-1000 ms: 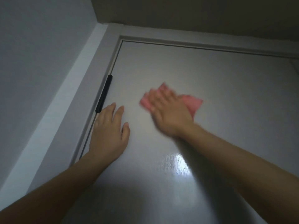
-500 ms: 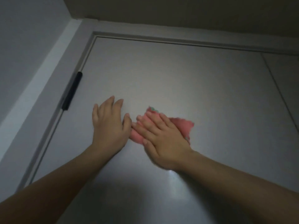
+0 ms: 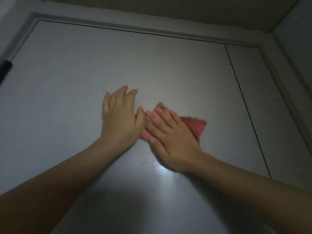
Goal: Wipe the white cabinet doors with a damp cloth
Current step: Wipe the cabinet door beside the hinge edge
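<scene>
A tall white cabinet door (image 3: 84,73) fills the view, seen from below in dim light. My right hand (image 3: 170,137) lies flat with straight fingers on a pink cloth (image 3: 195,126), pressing it against the door near the middle. The cloth shows to the right of the hand and at the fingertips. My left hand (image 3: 119,119) rests flat on the door just left of the cloth, its thumb touching the cloth's edge.
A second narrower door panel (image 3: 263,102) lies to the right past a thin dark gap. A black hinge (image 3: 5,68) sits at the left edge. The door frame (image 3: 135,25) runs along the top, with the ceiling above and a wall at the right.
My right hand slid the cloth down and left until it met my left hand. The view has shifted right, so the hinge now sits at the left edge.
</scene>
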Available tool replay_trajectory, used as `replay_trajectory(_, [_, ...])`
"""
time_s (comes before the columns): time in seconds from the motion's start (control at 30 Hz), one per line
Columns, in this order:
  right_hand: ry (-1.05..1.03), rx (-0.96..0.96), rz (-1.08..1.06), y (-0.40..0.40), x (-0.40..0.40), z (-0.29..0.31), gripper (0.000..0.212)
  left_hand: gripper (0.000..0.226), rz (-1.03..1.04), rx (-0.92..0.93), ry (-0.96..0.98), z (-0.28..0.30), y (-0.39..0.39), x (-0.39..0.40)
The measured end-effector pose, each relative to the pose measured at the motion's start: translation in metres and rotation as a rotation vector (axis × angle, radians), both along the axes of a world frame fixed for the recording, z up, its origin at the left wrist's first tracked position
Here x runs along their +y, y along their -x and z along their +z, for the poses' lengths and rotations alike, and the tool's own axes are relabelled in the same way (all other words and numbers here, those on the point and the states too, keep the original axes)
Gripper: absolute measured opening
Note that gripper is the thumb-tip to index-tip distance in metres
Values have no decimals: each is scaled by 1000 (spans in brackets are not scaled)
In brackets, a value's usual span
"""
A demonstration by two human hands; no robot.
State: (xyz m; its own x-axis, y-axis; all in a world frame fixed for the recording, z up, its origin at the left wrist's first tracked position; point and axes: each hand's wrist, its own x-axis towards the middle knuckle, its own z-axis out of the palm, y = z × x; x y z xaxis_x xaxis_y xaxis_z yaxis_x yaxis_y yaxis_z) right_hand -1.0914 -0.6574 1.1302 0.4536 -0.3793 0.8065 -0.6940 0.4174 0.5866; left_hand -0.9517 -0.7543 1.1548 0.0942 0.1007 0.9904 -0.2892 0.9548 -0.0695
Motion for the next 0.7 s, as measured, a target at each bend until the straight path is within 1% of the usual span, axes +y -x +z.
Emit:
replay_trajectory(0.03, [-75, 11, -13, 7, 14, -5, 53, 58, 8, 6, 4, 0, 5, 4])
replay_trajectory(0.07, [-84, 32, -56, 22, 32, 2, 54, 57, 12, 10, 6, -2, 13, 10])
replay_trajectory(0.1, [-30, 50, -116, 34, 48, 21, 57, 56, 18, 17, 7, -3, 17, 15])
replay_trajectory(0.13, [36, -6, -168, 50, 68, 43, 63, 55, 15, 12, 8, -5, 24, 21])
replay_trajectory(0.17, [124, -117, -220, 64, 87, 70, 67, 55, 15, 1, 12, -6, 30, 27])
replay_trajectory(0.2, [224, -270, -218, 77, 103, 92, 65, 54, 17, -11, 20, -7, 37, 33])
replay_trajectory(0.23, [323, -421, -204, 82, 113, 107, 59, 54, 18, -21, 26, -6, 42, 37])
replay_trajectory(0.27, [374, -486, -191, 84, 113, 110, 55, 53, 20, -21, 30, -6, 48, 42])
replay_trajectory(0.3, [383, -493, -184, 77, 106, 105, 54, 53, 22, -16, 32, -5, 51, 45])
replay_trajectory(0.33, [368, -446, -179, 78, 102, 88, 55, 52, 17, -11, 31, -5, 61, 53])
replay_trajectory(0.37, [300, -317, -148, 73, 93, 66, 57, 51, 22, 1, 31, -5, 63, 55])
replay_trajectory(0.43, [97, -90, -91, 71, 83, 0, 55, 49, 42, 9, 58, -9, 72, 60])
replay_trajectory(0.47, [11, -26, -66, 78, 88, -25, 54, 47, 64, -1, 82, -12, 76, 63])
replay_trajectory(0.5, [-56, -22, -84, 84, 100, -34, 54, 46, 94, -15, 104, -16, 81, 65])
replay_trajectory(0.53, [-83, -27, -131, 94, 115, -26, 55, 45, 128, -28, 121, -17, 83, 65])
replay_trajectory(0.57, [-30, -20, -199, 107, 130, -8, 59, 44, 151, -40, 131, -19, 86, 66])
replay_trajectory(0.6, [36, -88, -260, 119, 145, 15, 61, 43, 162, -39, 132, -19, 86, 66])
replay_trajectory(0.63, [128, -209, -296, 131, 159, 40, 61, 42, 160, -35, 130, -19, 86, 66])
replay_trajectory(0.7, [309, -499, -273, 140, 177, 74, 54, 41, 165, -21, 131, -19, 86, 65])
